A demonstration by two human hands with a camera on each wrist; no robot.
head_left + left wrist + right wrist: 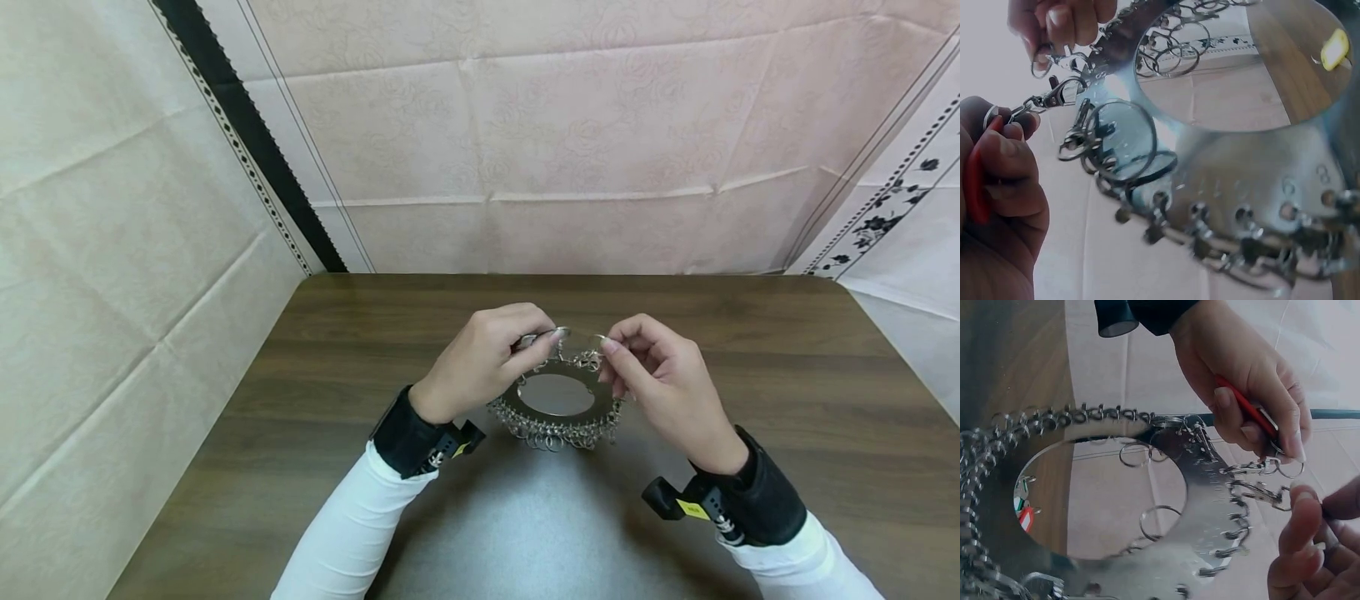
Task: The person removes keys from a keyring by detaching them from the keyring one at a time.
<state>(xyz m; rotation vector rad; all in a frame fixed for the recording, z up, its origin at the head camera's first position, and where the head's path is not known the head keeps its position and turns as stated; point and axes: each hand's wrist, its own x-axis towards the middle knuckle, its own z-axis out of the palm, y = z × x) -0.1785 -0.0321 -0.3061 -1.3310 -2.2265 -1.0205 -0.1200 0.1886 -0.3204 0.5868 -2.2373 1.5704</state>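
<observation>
A round metal key-holder plate (555, 408) has a wide opening and many small clips and rings along its numbered rim. My left hand (491, 354) is at its upper left. In the right wrist view, this hand grips a red key tag (1247, 406), with a small metal ring (1291, 467) at its fingertips. My right hand (660, 375) is at the plate's upper right, pinching the end of a small metal clip (1266, 492) that hangs from the rim. Fingers partly hide both pinch points, so whether ring and clip are linked cannot be told.
Below lies a brown wooden table (360, 358), with pale patterned cloth (600, 133) behind it. Through the plate's opening, the left wrist view shows a yellow tag (1335, 50); the right wrist view shows a red tag (1026, 517) there. Black camera straps (765, 492) circle both wrists.
</observation>
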